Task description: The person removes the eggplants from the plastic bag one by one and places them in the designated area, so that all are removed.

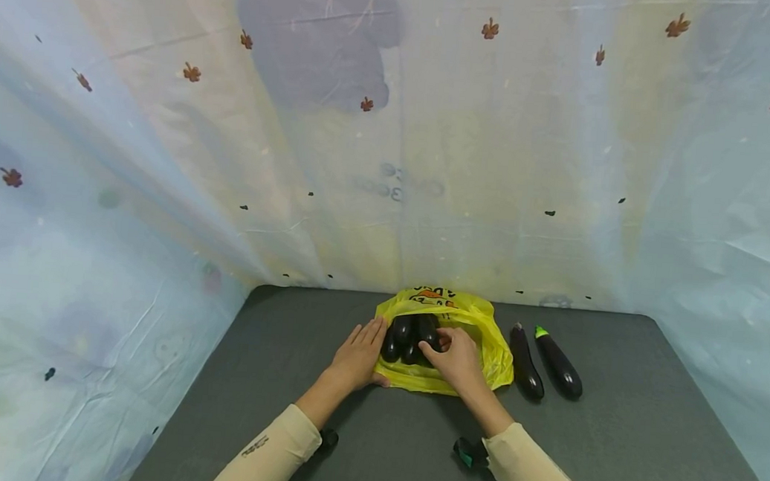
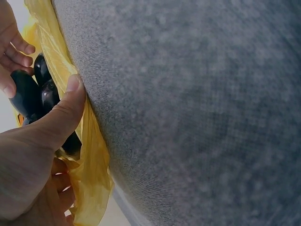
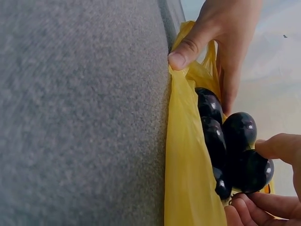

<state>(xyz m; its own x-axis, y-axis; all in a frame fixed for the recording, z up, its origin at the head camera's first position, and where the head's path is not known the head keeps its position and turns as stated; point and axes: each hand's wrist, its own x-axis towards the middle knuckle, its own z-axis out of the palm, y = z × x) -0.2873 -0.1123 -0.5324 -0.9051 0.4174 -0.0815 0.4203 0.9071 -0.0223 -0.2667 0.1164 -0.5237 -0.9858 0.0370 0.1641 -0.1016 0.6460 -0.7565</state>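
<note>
A yellow plastic bag [image 1: 499, 353] lies on its side on the grey table, its mouth facing me. Several dark, glossy eggplants [image 1: 402, 330] are bunched in its left part. My left hand [image 1: 358, 358] holds the bag at its left front corner, thumb on the lower edge of the mouth [image 2: 66, 113] and fingers along the outer side. At the bag's mouth, my right hand [image 1: 460, 361] grips the end of one eggplant [image 3: 254, 172] between thumb and fingers. That eggplant rests against the others, its far part hidden inside the bag.
Two more eggplants lie right of the bag: one [image 1: 527, 364] close beside it, another [image 1: 559, 363] with a green cap farther right. A patterned plastic sheet [image 1: 425, 236] hangs behind the grey table [image 1: 397, 450] and along its sides.
</note>
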